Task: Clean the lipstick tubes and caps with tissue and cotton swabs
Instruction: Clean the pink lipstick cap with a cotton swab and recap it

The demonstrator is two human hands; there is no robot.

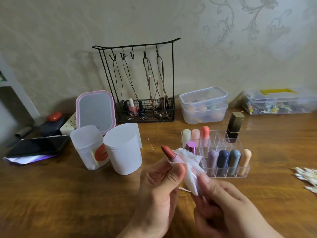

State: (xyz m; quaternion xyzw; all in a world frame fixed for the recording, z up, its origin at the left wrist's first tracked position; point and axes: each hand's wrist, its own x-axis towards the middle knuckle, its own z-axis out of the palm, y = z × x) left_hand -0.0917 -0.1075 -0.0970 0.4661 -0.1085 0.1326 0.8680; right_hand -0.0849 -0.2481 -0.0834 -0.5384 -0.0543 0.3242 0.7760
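I'm pinching the opened lipstick (169, 152) with my left hand (158, 189); my right hand (221, 201) is gripping tissue (190, 166) wrapped seemingly around its tube.

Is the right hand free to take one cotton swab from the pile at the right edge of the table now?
Probably not yet. The right hand grips the tissue wrapped around the open lipstick, which the left hand also holds. The way over the table to the cotton swabs looks free, so it would first have to let go.
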